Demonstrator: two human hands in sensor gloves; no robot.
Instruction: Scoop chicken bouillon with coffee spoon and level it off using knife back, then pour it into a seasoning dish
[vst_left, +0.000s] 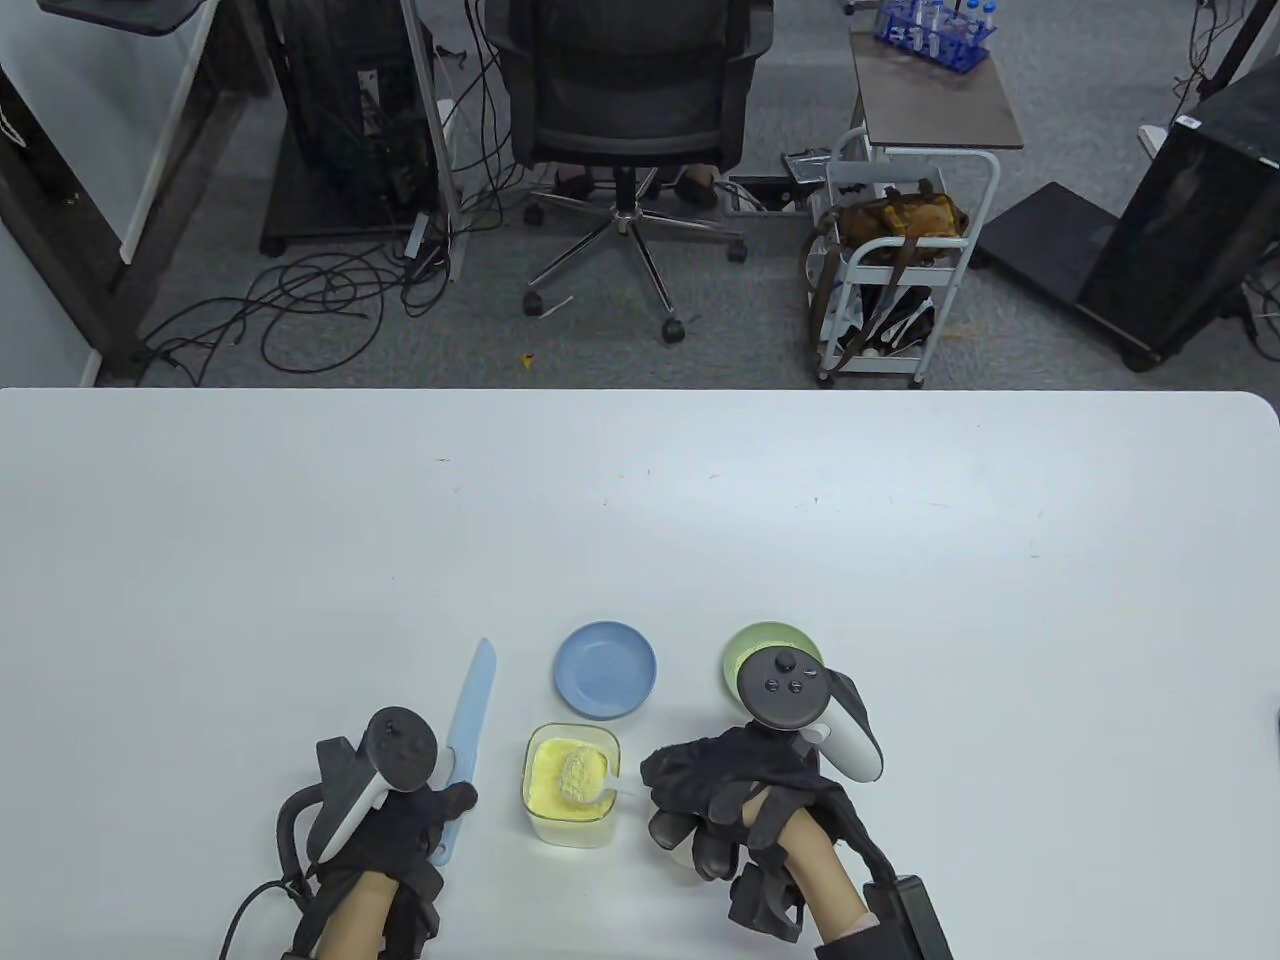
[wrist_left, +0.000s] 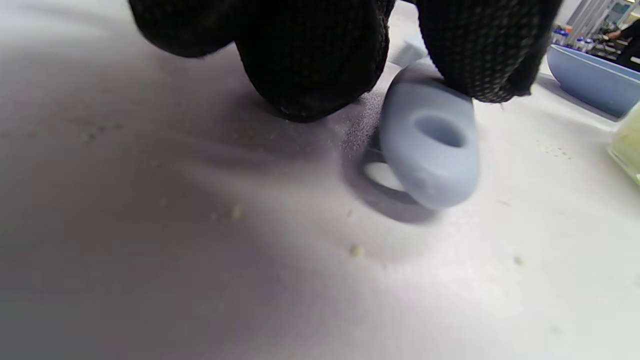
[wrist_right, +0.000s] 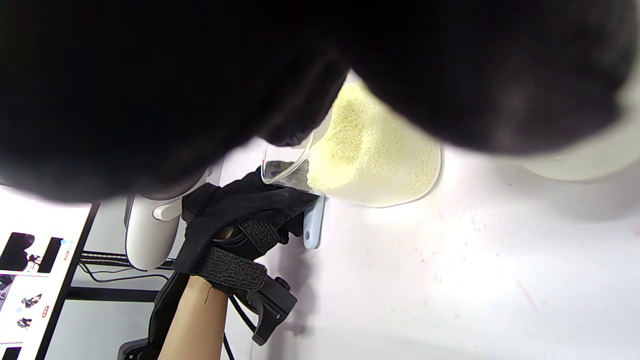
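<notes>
Heaped spoon (vst_left: 585, 778) over bouillon tub (vst_left: 570, 786), lower centre.
R hand (vst_left: 720, 800) pinches spoon; L fingers (wrist_left: 310, 65) grasp knife (vst_left: 468, 740) handle for levelling.

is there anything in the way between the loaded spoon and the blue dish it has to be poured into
Nothing visible blocks it. The spoon sits heaped in the bouillon container, held by the right hand. The blue dish lies just beyond the container, with bare table between. The knife lies off to the left.
</notes>
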